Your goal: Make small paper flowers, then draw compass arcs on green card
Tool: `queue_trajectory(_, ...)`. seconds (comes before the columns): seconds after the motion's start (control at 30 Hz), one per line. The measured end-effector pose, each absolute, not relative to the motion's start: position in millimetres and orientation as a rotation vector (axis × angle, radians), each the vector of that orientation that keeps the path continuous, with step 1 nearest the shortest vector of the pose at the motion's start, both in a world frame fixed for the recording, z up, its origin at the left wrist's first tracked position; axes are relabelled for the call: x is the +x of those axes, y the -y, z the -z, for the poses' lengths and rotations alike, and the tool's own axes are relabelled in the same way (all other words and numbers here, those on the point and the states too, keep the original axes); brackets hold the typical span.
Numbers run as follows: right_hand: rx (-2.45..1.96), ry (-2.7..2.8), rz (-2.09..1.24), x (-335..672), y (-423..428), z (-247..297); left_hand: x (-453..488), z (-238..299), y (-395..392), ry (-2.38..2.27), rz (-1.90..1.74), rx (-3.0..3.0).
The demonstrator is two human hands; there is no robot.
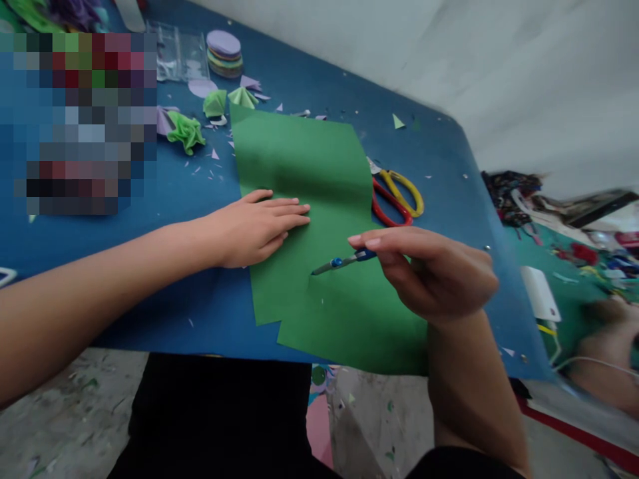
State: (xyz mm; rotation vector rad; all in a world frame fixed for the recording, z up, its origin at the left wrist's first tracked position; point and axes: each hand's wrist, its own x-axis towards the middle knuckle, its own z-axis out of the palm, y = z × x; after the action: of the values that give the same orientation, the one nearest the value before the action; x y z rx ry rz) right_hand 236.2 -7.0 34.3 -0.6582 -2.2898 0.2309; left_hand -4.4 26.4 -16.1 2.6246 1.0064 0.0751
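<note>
From my seat I see first the blue table [439, 166], a wide board with a matt surface, dusted with small paper scraps. On it lies the green paper sheet [299, 166], the largest thing in the work: thin, smooth and flat, a rectangle with its long axis running away from me toward the far edge, and its near edge hangs a little over the table rim. A cut is already open in its near part, going up from the lower edge to about the middle. My left hand [254, 229] lies flat on the left half of the sheet, fingers stretched and together, palm down; it presses the paper and grasps nothing. My right hand [434, 273] is clenched around the small cutting tool [344, 261], which has a blue handle and a thin grey metal tip. The tip points left, toward the left hand, and it touches the sheet just at the upper end of the cut, so the uncut paper lies beyond and left of the tip. Just behind the right hand, partly on the right edge of the sheet, rest the scissors [399, 196] with one yellow and one red plastic loop. Far at the back stands a stack of paper discs [224, 53], and near it some folded green paper fans [187, 130] with a pleated texture.
</note>
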Motion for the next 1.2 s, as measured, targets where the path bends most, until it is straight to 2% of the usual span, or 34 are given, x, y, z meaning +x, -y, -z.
queue_trajectory(0.77,-0.621,2.257,-0.274,233.1,4.4,-38.6,-4.7,15.7,-26.3,-0.999,-0.067,2.631)
queue_trajectory(1.0,-0.572,2.205,-0.538,238.0,0.6,-39.9,-4.9,17.1,-25.9,-0.989,-0.083,2.65)
queue_trajectory(1.2,-0.563,2.238,-0.637,239.6,2.7,-41.2,-5.3,17.6,-26.1,-0.986,-0.097,2.651)
